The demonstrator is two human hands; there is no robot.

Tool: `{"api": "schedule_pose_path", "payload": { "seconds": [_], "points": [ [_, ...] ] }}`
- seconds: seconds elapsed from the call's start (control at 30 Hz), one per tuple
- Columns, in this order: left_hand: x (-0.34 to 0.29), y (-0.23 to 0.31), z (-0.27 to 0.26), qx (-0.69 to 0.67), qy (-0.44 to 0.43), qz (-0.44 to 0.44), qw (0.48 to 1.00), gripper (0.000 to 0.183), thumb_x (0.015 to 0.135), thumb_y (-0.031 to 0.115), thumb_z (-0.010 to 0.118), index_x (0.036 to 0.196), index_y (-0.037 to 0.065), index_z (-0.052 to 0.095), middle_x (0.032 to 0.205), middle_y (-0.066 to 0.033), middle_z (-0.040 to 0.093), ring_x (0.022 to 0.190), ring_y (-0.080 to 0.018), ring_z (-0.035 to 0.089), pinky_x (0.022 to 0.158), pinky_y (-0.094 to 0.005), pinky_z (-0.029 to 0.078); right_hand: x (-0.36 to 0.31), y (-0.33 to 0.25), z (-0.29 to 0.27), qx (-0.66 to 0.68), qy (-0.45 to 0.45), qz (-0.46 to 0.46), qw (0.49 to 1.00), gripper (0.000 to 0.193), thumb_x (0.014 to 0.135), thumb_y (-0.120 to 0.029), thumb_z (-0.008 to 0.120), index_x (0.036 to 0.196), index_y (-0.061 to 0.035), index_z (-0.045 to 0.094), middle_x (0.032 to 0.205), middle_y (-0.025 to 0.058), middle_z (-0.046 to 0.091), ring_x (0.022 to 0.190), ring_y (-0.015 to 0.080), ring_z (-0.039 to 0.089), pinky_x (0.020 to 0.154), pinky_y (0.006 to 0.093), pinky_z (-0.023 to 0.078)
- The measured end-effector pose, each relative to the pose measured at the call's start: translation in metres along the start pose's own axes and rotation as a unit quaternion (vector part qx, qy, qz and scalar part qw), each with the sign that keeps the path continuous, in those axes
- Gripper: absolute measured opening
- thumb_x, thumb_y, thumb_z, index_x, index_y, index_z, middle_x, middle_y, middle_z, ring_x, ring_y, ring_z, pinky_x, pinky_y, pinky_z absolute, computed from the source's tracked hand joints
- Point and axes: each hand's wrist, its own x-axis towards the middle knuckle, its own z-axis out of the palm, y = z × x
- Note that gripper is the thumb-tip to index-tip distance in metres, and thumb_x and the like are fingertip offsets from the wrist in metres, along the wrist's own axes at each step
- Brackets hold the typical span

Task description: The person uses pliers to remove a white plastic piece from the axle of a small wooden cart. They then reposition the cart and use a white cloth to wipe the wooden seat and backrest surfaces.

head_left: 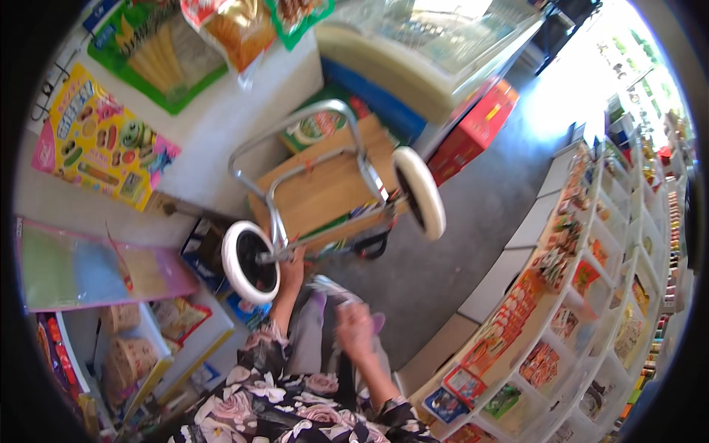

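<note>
A small wheeled trolley point(325, 193) stands tipped up in front of me, its wooden board and bent metal tube frame facing me. It has a white-rimmed wheel point(235, 244) at its left and another white wheel point(425, 193) at its right. My left hand point(291, 275) grips the trolley low down, just right of the left wheel; its fingertips are partly hidden behind the frame. Over my lap, apart from the trolley, is my right hand point(354, 332). Motion smears its fingers, and whether they hold anything does not show. A pale striped thing point(331, 286) lies just beyond it.
Shelves with clear bins point(561, 325) of packaged snacks curve along the right. A red box point(480, 129) sits beside a glass-topped freezer point(399, 63) ahead. Snack packets point(107, 140) hang at upper left. Shelf compartments point(148, 347) with tubs stand close on my left. Grey floor point(473, 229) runs between.
</note>
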Motion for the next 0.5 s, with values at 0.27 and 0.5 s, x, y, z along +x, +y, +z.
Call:
{"api": "schedule_pose_path", "payload": {
  "seconds": [0.27,0.5],
  "points": [
    [-0.021,-0.049,-0.049,0.105,-0.089,0.136,0.981,0.054,0.09,0.022,0.053,0.137,0.003,0.033,0.137,-0.0188,0.038,0.125,-0.0305,0.04,0.107,-0.0427,0.028,0.009,0.058,-0.031,0.072,0.073,0.124,0.987,0.016,0.091,-0.016,0.054,0.09,-0.0002,0.06,0.09,0.0144,0.061,0.078,0.0252,0.058,0.066,0.0331,0.045],
    [-0.024,-0.112,-0.067,0.241,-0.02,0.123,0.963,0.037,0.092,0.021,0.053,0.123,0.0,0.049,0.123,-0.0161,0.053,0.117,-0.0297,0.05,0.099,-0.0445,0.039,0.025,0.023,0.017,0.339,-0.062,0.264,0.901,0.024,0.09,-0.022,0.054,0.106,-0.0068,0.063,0.075,-0.003,0.059,0.061,0.003,0.045,0.051,0.02,0.034]
  ]
}}
